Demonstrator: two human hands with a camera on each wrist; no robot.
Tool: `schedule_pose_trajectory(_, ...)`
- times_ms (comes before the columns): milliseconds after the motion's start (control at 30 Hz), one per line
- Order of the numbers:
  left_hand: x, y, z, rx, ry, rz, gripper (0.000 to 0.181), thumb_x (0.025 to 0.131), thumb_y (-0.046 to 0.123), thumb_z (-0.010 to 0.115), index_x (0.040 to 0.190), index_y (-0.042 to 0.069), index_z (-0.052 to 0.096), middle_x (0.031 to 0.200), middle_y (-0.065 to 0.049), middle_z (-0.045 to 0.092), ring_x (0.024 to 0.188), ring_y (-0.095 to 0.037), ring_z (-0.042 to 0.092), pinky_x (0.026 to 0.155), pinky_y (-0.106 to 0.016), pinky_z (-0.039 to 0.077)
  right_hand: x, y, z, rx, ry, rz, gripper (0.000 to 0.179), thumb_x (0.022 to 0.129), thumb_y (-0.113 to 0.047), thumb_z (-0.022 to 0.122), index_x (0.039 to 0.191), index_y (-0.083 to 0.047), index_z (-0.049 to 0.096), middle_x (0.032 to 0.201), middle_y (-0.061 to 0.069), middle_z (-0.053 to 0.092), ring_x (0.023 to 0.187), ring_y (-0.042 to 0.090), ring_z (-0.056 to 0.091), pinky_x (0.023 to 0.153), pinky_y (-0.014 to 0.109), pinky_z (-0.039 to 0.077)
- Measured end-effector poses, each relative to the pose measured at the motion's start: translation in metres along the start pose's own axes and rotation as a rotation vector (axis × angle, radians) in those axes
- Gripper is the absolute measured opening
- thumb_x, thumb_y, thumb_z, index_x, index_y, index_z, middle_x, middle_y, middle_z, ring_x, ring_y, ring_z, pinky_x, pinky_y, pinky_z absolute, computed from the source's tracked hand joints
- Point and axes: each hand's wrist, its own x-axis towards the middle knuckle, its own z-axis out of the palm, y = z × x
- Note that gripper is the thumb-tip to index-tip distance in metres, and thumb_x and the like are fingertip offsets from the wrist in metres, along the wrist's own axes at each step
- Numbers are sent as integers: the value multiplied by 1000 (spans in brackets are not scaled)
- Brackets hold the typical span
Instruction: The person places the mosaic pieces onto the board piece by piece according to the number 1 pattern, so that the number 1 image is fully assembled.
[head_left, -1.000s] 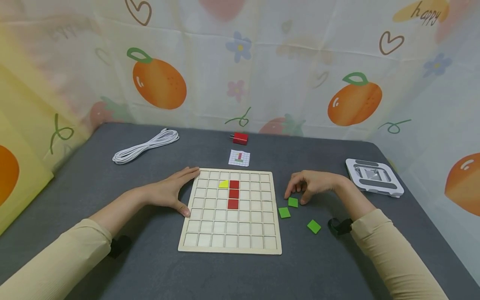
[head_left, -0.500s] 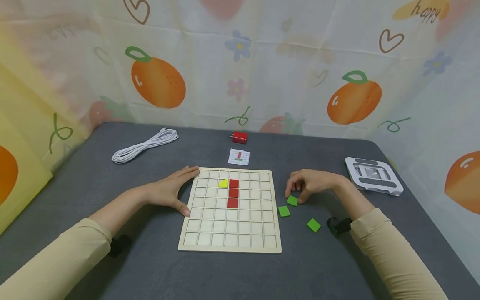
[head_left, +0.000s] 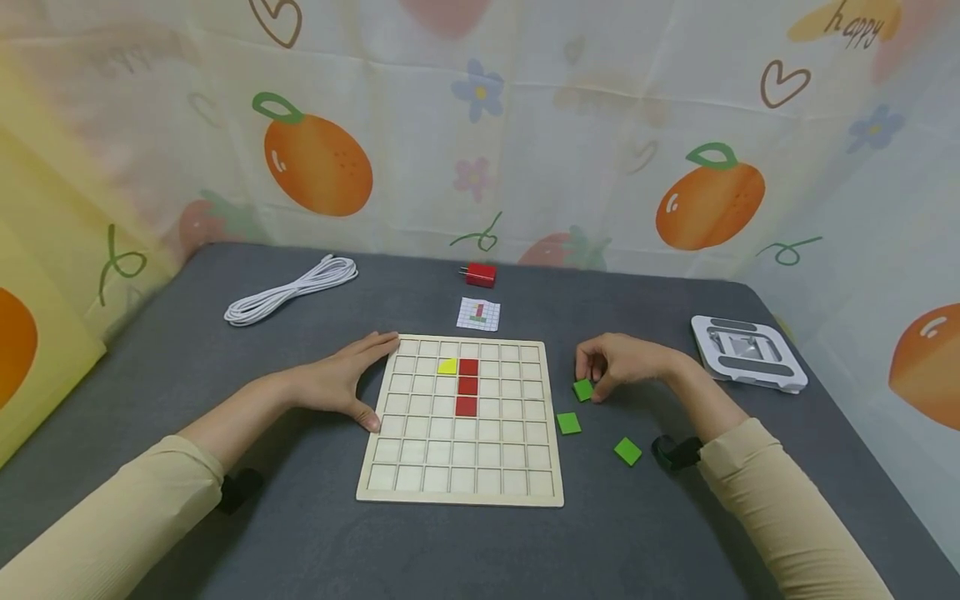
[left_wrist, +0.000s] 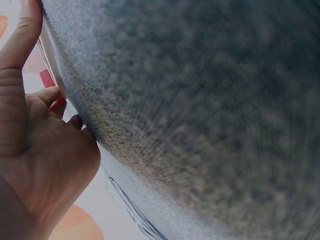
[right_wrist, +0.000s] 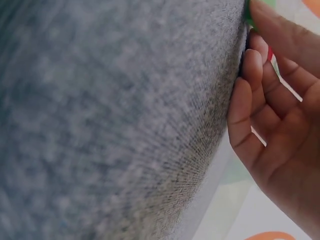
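Observation:
In the head view my left hand [head_left: 337, 383] is spread along the left edge of a wooden grid board [head_left: 460, 493], its thumb and fingertips touching the frame. Three red square tiles [head_left: 468, 386] stand in a column on the board, and a yellow piece [head_left: 447, 367] with one cut corner sits left of the top one. Beyond the board's right side, my right hand [head_left: 626, 362] pinches a green square tile [head_left: 582, 390] between thumb and fingers. A sliver of green [right_wrist: 251, 15] shows by the thumb in the right wrist view. Two more green tiles [head_left: 568, 423] lie nearby.
Behind the board lies a small paper card [head_left: 478, 315] with a printed grid pattern. A red plug adapter [head_left: 480, 275] is farther back. A bundled white cable [head_left: 292, 292] lies at the back left, and a white and grey folding stand [head_left: 748, 354] at the right.
The right thumb and fingers have closed on the green tile, which has moved slightly away from me and turned. The left hand and board have stayed put.

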Motion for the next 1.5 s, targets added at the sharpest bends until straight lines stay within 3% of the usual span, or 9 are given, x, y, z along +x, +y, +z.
schedule_pose_trajectory(300, 0, -2, 1, -1, 3, 3, 125, 66, 44, 90, 158, 4, 15, 167, -17, 7, 154, -46, -2, 118, -69, 10, 0, -1, -1, 12, 53, -15, 16, 81, -12, 79, 89, -6, 65, 85, 6, 68, 72, 12, 59, 66, 29, 50)
schedule_pose_trajectory(733, 1, -2, 0, -3, 0, 3, 126, 66, 44, 90, 158, 3, 14, 167, -17, 7, 154, -47, -3, 118, -69, 11, 1, -14, 0, 2, 39, -28, 18, 88, -7, 70, 106, -12, 73, 90, 4, 69, 81, 15, 61, 74, 29, 53)
schedule_pose_trajectory(1500, -1, 0, 0, 3, 5, -2, 126, 66, 44, 90, 158, 3, 15, 167, -17, 7, 154, -47, -2, 118, -69, 11, 15, -65, 21, -16, 224, -134, 16, 88, -11, 70, 103, -14, 72, 86, 1, 66, 78, 13, 61, 73, 28, 52)
